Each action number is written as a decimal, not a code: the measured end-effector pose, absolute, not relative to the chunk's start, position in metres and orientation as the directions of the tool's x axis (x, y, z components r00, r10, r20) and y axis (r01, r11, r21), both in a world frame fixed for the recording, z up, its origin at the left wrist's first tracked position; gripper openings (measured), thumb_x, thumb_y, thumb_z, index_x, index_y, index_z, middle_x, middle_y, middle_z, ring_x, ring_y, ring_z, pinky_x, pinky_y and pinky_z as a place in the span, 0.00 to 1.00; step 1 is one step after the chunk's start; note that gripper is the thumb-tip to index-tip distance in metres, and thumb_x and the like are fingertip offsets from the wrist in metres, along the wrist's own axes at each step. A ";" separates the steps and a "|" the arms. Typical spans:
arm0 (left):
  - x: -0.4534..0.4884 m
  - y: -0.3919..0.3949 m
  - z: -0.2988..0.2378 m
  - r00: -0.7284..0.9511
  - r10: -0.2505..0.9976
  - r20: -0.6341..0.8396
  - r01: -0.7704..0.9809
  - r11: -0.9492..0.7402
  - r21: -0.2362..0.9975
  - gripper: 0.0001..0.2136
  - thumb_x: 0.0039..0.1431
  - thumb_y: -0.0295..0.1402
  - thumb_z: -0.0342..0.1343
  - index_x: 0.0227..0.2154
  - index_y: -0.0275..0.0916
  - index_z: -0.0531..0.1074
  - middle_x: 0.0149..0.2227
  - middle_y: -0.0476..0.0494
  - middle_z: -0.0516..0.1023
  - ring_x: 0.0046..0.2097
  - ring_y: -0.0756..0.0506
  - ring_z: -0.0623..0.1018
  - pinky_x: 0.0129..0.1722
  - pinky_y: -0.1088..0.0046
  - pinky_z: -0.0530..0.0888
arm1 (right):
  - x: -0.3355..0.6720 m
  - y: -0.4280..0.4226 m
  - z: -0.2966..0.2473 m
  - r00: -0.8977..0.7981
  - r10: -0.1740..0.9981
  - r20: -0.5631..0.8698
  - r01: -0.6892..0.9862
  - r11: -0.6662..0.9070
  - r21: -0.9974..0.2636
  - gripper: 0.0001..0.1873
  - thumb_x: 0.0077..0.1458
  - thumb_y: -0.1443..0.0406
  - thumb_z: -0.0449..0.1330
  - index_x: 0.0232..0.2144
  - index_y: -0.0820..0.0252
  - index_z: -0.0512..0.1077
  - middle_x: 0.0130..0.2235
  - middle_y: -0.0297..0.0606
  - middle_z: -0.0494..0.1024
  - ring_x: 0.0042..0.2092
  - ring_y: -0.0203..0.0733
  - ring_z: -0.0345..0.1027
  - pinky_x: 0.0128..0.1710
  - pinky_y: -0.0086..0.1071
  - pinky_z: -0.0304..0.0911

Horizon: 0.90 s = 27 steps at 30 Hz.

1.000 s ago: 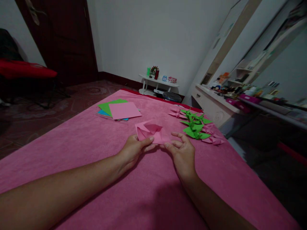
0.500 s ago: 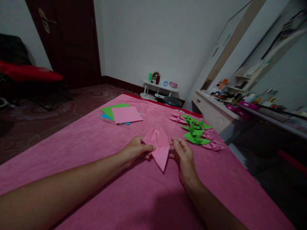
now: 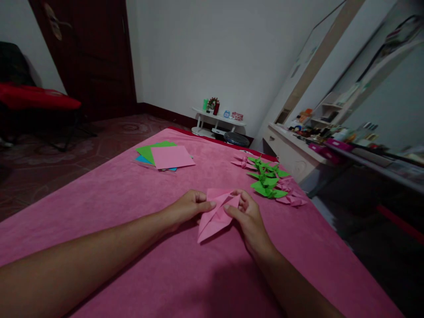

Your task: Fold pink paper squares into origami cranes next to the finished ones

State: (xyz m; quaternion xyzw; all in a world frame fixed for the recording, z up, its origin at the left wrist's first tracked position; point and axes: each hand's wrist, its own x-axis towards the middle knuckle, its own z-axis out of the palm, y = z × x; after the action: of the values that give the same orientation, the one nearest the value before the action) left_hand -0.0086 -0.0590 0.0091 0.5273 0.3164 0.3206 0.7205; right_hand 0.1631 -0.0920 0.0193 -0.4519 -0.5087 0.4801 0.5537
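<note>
Converging over the pink cloth (image 3: 159, 291), the forearms (image 3: 109, 247) lead to left hand (image 3: 190, 207) and right hand (image 3: 250, 218), each thumb (image 3: 208, 206) on top and each grip closed on the folded paper (image 3: 215, 218) between them. Farther off, cranes (image 3: 266, 181) lie at right, sheets (image 3: 174, 157) at left.

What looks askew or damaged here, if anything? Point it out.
The paper stack looks slightly untidy: its pink top sheet sits turned against the green sheet, whose corner juts out. The folded pink paper shows no visible tear; nothing looks spilled.
</note>
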 end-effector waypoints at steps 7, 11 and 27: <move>-0.009 -0.060 0.009 0.624 0.769 -0.137 -0.019 0.190 0.982 0.21 0.44 0.47 0.61 0.29 0.29 0.75 0.22 0.45 0.72 0.23 0.52 0.66 0.23 0.77 0.59 | 0.163 -0.093 0.027 0.084 0.983 0.164 -0.054 0.169 -0.984 0.23 0.37 0.73 0.60 0.40 0.57 0.67 0.37 0.33 0.72 0.31 0.33 0.66 0.27 0.24 0.60; -0.009 -0.062 0.013 0.614 0.779 -0.124 -0.042 0.190 0.981 0.25 0.44 0.45 0.63 0.41 0.31 0.72 0.23 0.47 0.72 0.22 0.53 0.67 0.23 0.78 0.60 | 0.168 -0.091 0.029 0.041 0.983 0.178 0.000 0.178 -0.984 0.17 0.39 0.72 0.59 0.36 0.60 0.70 0.28 0.31 0.72 0.26 0.32 0.63 0.24 0.25 0.57; -0.006 -0.064 0.008 0.545 0.835 0.078 -0.046 -0.064 0.997 0.26 0.47 0.35 0.63 0.52 0.40 0.68 0.29 0.50 0.71 0.30 0.52 0.67 0.31 0.78 0.64 | 0.173 -0.088 0.027 0.051 0.967 0.250 0.066 0.246 -0.967 0.15 0.42 0.71 0.57 0.36 0.60 0.73 0.34 0.35 0.75 0.31 0.35 0.67 0.29 0.27 0.61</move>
State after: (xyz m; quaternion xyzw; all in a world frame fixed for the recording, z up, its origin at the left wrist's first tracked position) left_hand -0.0064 -0.0640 0.0085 0.6334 0.3115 0.3613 0.6092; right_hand 0.1735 -0.0877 0.0266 -0.4627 -0.5584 0.4036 0.5579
